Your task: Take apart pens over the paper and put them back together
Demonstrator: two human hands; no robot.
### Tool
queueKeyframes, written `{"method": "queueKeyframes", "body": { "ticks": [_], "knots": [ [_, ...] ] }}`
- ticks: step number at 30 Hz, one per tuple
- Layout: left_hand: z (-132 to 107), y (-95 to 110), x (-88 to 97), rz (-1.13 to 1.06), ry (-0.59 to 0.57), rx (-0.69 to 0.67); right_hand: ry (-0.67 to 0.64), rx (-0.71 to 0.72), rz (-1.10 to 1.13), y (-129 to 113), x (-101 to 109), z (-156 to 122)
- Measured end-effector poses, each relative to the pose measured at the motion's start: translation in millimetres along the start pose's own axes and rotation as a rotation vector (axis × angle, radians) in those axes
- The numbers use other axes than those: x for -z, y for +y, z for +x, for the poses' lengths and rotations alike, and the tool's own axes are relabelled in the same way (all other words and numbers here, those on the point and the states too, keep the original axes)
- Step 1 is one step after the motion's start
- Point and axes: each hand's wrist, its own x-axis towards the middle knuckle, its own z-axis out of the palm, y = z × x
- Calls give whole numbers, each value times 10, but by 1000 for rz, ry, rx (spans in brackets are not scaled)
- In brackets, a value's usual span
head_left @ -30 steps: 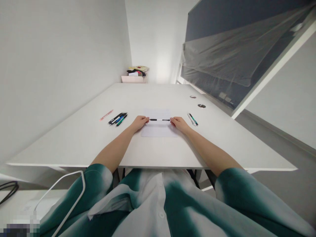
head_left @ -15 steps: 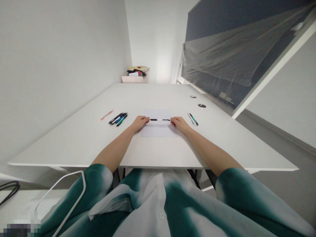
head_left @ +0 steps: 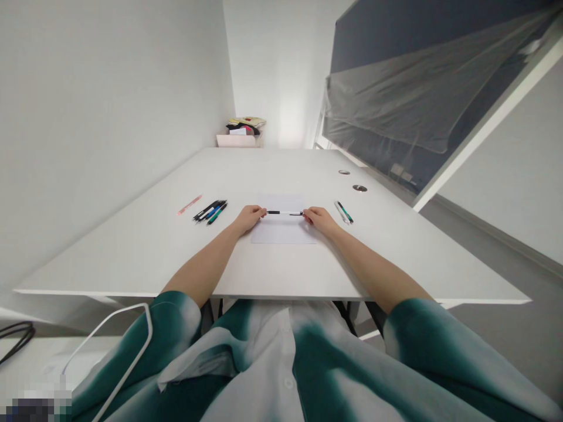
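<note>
A slim black and white pen (head_left: 285, 213) lies level between my hands, just above a sheet of white paper (head_left: 281, 230). My left hand (head_left: 248, 219) pinches the pen's left end, and my right hand (head_left: 320, 221) pinches its right end. Both hands rest at the paper's side edges. To the left of my left hand lies a small bunch of black, blue and green pens (head_left: 210, 212). Right of my right hand lie a couple of pens (head_left: 343, 212), one with green on it.
A pink pen or marker (head_left: 189, 204) lies on the white desk (head_left: 132, 258), which has several round cable grommets (head_left: 359, 188) at its right. A wall runs along the left side. A box of items (head_left: 238, 139) stands beyond the far edge.
The pen has turned slightly between my fingertips, and my hands have shifted a little. The paper and other pens stay where they were.
</note>
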Motion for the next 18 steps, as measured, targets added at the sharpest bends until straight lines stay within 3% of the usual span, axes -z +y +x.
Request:
{"method": "queueKeyframes", "body": {
  "ticks": [11, 18],
  "knots": [
    [-9, 11, -59, -186, -16, -26, 18, -34, 237, 6, -18, -1],
    [-78, 115, -106, 2, -34, -154, 10, 108, -117, 13, -62, -20]
  ]
}}
